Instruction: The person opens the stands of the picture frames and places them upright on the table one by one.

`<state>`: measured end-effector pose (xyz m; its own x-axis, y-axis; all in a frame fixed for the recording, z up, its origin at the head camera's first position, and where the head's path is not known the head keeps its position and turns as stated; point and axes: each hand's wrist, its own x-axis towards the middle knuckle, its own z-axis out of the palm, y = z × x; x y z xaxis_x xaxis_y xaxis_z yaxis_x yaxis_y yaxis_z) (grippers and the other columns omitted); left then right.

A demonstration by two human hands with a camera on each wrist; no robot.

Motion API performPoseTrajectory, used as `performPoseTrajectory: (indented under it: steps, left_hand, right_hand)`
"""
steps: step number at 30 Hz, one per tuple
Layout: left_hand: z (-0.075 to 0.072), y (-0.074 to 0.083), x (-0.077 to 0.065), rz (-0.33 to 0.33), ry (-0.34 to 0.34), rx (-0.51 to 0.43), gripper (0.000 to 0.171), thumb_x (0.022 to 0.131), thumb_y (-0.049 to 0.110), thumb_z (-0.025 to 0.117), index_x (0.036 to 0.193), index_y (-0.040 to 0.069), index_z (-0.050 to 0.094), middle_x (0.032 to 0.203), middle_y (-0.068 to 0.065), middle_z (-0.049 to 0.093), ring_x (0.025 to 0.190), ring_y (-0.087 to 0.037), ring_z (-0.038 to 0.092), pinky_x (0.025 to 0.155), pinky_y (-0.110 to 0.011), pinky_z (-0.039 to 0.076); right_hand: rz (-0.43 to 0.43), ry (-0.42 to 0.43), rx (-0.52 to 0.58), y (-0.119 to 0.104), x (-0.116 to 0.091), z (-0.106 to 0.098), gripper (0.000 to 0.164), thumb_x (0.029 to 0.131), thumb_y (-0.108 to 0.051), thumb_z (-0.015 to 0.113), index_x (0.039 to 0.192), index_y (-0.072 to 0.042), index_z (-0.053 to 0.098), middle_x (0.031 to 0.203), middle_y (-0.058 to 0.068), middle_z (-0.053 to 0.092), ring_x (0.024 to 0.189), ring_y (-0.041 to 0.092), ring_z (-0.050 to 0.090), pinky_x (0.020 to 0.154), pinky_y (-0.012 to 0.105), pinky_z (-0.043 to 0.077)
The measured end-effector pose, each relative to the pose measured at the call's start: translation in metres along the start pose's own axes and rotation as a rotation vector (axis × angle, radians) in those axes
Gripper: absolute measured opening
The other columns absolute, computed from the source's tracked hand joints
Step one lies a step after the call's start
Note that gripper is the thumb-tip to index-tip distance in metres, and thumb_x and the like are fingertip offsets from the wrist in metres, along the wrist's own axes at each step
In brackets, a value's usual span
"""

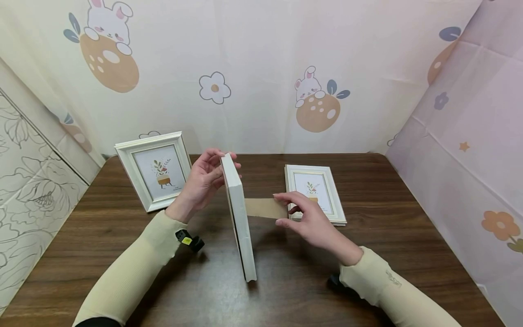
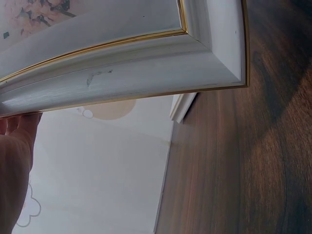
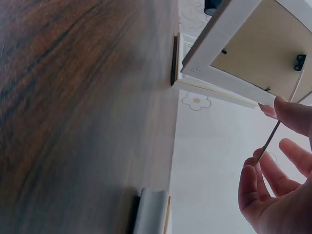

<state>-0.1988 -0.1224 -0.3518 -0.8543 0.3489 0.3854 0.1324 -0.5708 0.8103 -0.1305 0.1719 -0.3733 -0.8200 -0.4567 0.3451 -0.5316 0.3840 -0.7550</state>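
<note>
My left hand grips the upper edge of a white picture frame, which stands edge-on to the head view with its bottom at the table. In the left wrist view its front shows a gold inner line and part of a pink flower print. My right hand pinches the brown stand flap, which sticks out from the frame's back. The right wrist view shows the tan backing with a small black hinge where the flap joins.
Behind my left hand, another white picture frame with a potted-plant print stands tilted on the brown table. A further white frame lies face up beyond my right hand. A patterned curtain hangs along the table's back edge.
</note>
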Motion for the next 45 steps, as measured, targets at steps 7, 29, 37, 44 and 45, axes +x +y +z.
performPoseTrajectory:
  steps: [7, 29, 37, 44, 45]
  left_hand:
    - [0.000, 0.000, -0.001, -0.010, 0.001, 0.017, 0.022, 0.099, 0.000, 0.055, 0.110, 0.018, 0.060, 0.123, -0.009, 0.063, 0.108, -0.025, 0.066, 0.080, -0.037, 0.058]
    - [-0.001, -0.002, 0.000, -0.020, 0.018, 0.047, 0.019, 0.099, 0.002, 0.058, 0.109, 0.018, 0.060, 0.123, -0.009, 0.063, 0.109, -0.024, 0.066, 0.079, -0.036, 0.056]
    - [0.000, -0.002, -0.002, -0.024, 0.018, 0.044, 0.019, 0.097, 0.003, 0.061, 0.110, 0.017, 0.060, 0.124, -0.011, 0.062, 0.110, -0.025, 0.066, 0.080, -0.036, 0.056]
    - [0.001, -0.002, -0.002, -0.023, 0.017, 0.035, 0.019, 0.097, 0.002, 0.060, 0.109, 0.017, 0.060, 0.124, -0.010, 0.063, 0.110, -0.025, 0.066, 0.079, -0.035, 0.056]
    - [0.001, -0.003, -0.002, -0.024, 0.018, 0.034, 0.019, 0.097, 0.002, 0.060, 0.109, 0.017, 0.060, 0.123, -0.009, 0.063, 0.110, -0.025, 0.066, 0.079, -0.035, 0.056]
  right_hand:
    - [-0.058, 0.052, -0.014, 0.000, 0.000, -0.007, 0.054, 0.079, -0.008, 0.085, 0.128, -0.007, 0.063, 0.117, 0.003, 0.066, 0.104, 0.020, 0.058, 0.078, 0.037, 0.055]
    - [-0.069, 0.075, -0.007, -0.005, 0.001, -0.017, 0.054, 0.078, -0.005, 0.085, 0.127, -0.005, 0.063, 0.116, 0.004, 0.064, 0.105, 0.020, 0.056, 0.078, 0.035, 0.054]
    - [-0.052, 0.066, -0.012, -0.002, 0.000, -0.014, 0.054, 0.079, -0.006, 0.085, 0.128, -0.007, 0.062, 0.119, 0.004, 0.065, 0.105, 0.022, 0.057, 0.079, 0.038, 0.055]
    - [-0.031, 0.045, -0.013, 0.001, -0.001, -0.013, 0.054, 0.079, -0.007, 0.085, 0.128, -0.007, 0.062, 0.120, 0.004, 0.065, 0.106, 0.022, 0.058, 0.081, 0.039, 0.055]
    - [-0.030, 0.042, -0.013, 0.001, -0.001, -0.013, 0.054, 0.079, -0.006, 0.085, 0.128, -0.007, 0.062, 0.119, 0.004, 0.065, 0.106, 0.024, 0.059, 0.081, 0.039, 0.055]
